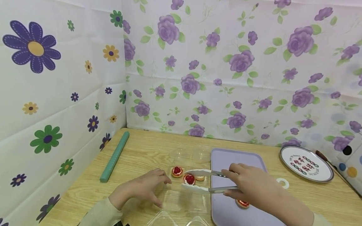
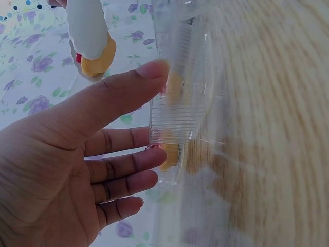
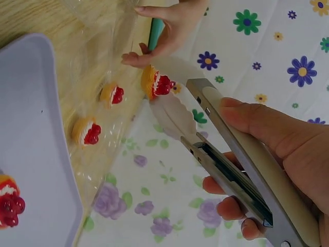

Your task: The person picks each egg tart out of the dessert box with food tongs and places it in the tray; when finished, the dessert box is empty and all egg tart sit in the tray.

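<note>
My right hand grips metal tongs with broad white tips. Between those tips is a small tart topped with cream and red berries, raised over a clear plastic container. Two similar tarts sit in the container: one at its left, the other partly hidden behind the tongs in the head view. At the container's left side, my left hand has its thumb and fingers spread, fingertips right at the clear wall. Another berry tart lies on the lilac tray, partly covered by my right hand.
A green stick-like bar lies along the table's left side. To the right of the tray are a white ring and a printed plate with a long-handled utensil behind it. Flowered cloths hang behind and at left.
</note>
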### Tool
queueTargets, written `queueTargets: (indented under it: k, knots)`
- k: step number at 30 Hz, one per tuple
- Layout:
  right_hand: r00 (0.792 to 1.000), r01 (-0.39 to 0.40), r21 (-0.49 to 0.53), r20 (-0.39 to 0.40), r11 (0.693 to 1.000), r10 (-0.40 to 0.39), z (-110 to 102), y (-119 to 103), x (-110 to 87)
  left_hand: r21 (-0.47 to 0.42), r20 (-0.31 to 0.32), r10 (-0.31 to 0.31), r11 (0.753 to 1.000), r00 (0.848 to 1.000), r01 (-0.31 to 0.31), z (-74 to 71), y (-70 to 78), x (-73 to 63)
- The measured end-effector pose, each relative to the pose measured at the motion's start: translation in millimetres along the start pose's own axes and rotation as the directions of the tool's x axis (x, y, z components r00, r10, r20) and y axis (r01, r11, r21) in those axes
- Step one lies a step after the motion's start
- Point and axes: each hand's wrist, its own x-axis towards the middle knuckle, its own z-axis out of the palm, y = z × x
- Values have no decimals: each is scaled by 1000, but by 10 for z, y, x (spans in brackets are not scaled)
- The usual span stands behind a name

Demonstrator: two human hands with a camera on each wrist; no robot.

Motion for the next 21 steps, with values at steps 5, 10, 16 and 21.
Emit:
queueTargets:
  k: [5, 10, 16, 21]
  knots:
    - [999, -22, -5, -48, 1000, 22, -31, 66, -106, 2, 9, -4, 1000, 1000, 4, -3, -1, 5]
    - [996, -51, -22, -70, 998, 50, -41, 147, -206, -8, 12, -6, 1000, 1000, 6, -4, -3, 2]
    - [996, -58, -26, -74, 998, 56, -9, 244, -334, -9, 8, -6, 1000, 1000, 6, 9, -14, -3]
    - [995, -66, -13, -74, 998, 65, 45, 312, -460, -12, 10, -9, 1000, 1000, 9, 1, -3, -2]
